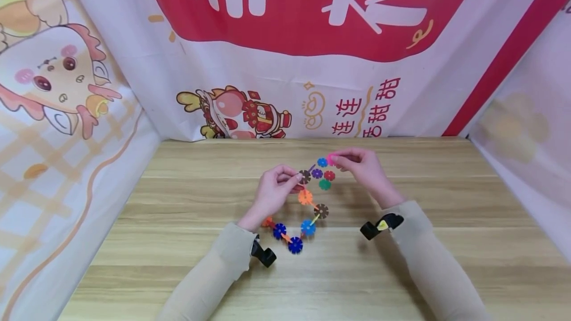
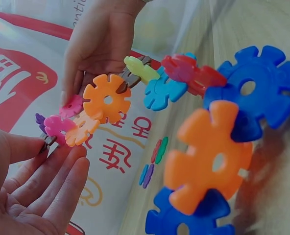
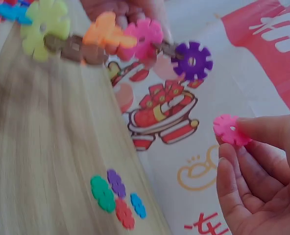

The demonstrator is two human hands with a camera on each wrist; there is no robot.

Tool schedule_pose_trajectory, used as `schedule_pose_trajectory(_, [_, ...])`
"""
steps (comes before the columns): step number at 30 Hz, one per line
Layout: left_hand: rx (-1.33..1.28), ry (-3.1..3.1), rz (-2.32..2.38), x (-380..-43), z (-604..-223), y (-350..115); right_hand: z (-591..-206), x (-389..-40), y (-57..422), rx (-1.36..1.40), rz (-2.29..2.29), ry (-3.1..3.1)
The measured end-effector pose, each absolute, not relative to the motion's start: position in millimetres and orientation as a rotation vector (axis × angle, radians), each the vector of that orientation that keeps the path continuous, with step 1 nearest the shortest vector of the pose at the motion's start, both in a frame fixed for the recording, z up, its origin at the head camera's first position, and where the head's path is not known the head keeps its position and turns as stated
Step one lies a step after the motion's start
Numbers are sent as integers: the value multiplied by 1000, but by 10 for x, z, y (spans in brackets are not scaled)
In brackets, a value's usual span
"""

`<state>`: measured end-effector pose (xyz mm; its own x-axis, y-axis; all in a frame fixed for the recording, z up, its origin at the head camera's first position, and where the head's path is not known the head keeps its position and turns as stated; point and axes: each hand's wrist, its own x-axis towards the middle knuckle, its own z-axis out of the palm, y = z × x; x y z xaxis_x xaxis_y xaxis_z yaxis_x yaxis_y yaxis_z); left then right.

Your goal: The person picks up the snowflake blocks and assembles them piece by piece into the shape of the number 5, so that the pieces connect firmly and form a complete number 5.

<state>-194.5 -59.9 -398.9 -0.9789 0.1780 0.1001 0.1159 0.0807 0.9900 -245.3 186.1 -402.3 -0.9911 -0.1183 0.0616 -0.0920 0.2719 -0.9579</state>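
My left hand pinches a brown notched disc near the end of a chain of slotted-together plastic discs. A purple disc is fitted at that end, beyond the brown one. From there the chain runs through pink, orange, brown, yellow-green and light blue pieces, then to dark blue discs joined by an orange disc below the wrist. My right hand holds a single pink disc between thumb and fingers, apart from the chain's purple end.
Four loose discs lie together on the wooden table near the hands: a green disc, a purple disc, a red disc and a blue disc. A printed cloth hangs along the table's far edge.
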Motion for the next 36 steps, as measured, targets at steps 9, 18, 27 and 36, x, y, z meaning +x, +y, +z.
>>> schedule_pose_trajectory(9, [328,2278,2076,-1944,-3996,-600,-4008,-2425,1698,-210,-2034,2381])
schedule_pose_trajectory(18, [297,2262,2098,-1960,-4017,-597,-3982,-2405,1625,-232,-2045,2352])
schedule_pose_trajectory(27, [339,2255,2088,-2009,-4086,-620,-3980,-2386,1580,-244,-2019,2361])
schedule_pose_trajectory(36, [300,2250,2126,-2090,-4241,-607,-4021,-2380,1555,-241,-1968,2398])
